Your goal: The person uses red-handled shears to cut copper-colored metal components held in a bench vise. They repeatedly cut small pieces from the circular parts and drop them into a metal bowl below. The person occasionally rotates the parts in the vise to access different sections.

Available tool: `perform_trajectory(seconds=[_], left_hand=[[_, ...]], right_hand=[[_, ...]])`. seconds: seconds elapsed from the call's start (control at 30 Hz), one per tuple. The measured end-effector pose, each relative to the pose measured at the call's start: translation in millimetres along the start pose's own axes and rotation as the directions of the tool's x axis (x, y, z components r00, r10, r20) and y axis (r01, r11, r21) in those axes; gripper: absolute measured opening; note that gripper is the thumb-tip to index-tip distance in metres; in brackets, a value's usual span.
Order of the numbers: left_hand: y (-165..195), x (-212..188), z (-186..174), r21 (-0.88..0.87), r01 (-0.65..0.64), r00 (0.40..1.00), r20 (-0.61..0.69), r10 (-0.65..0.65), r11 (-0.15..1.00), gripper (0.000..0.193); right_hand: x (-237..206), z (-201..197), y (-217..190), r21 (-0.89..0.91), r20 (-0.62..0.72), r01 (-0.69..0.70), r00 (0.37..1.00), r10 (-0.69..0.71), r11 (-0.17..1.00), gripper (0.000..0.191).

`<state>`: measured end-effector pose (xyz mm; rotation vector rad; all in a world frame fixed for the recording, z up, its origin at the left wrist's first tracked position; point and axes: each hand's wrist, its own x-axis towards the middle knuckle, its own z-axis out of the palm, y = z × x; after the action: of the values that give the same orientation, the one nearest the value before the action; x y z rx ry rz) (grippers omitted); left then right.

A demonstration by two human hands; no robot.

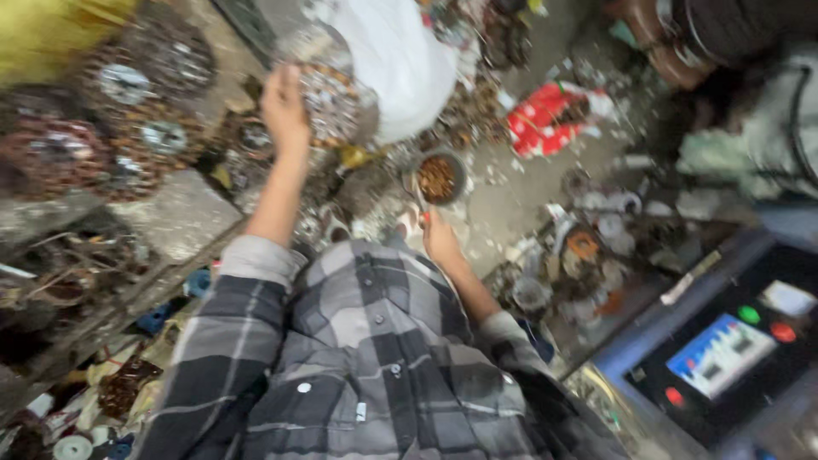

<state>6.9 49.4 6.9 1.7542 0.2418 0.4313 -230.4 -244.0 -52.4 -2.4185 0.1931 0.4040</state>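
Left hand point(284, 104) is stretched out, gripping one round metal motor stator point(332, 98) by its rim, against a white sack point(400, 60). Right hand point(439, 238) is closed on the handle of one small pan point(438, 177) of copper scraps. About four copper-wound stators point(128, 119) lie stacked to the left.

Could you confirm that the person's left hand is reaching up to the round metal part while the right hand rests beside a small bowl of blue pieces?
Not quite: in the head view the small bowl holds brown pieces, not blue. The rest stands: the left hand reaches the round metal part, and the right hand is beside the bowl.
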Motion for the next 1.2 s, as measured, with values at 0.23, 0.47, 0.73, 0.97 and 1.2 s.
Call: perform_trajectory(seconds=[0.23,0.47,0.73,0.97,1.2], left_hand=[[10,-18,15,-0.010,0.151,0.974,-0.167,-0.150,0.988,0.042],[8,3,11,0.141,0.127,0.992,0.006,-0.130,0.982,0.044],[12,-4,24,0.250,0.131,0.991,-0.026,-0.129,0.959,0.045],[21,-5,26,0.242,0.151,0.988,-0.034,-0.148,0.958,0.045],[28,-11,22,0.225,0.212,0.976,-0.004,-0.216,0.951,0.044]], right_hand=[[-51,-8,86,0.316,0.384,-0.700,0.711,0.589,0.640,0.028],[-5,-40,-9,0.256,0.047,-0.082,0.996,0.072,0.963,0.026],[22,-87,-144,-0.076,0.036,0.190,0.982,-0.188,0.979,0.025],[31,-101,-168,-0.176,0.070,0.221,0.975,-0.211,0.959,0.026],[50,-91,-157,-0.277,0.109,0.305,0.952,-0.285,0.911,0.021]])
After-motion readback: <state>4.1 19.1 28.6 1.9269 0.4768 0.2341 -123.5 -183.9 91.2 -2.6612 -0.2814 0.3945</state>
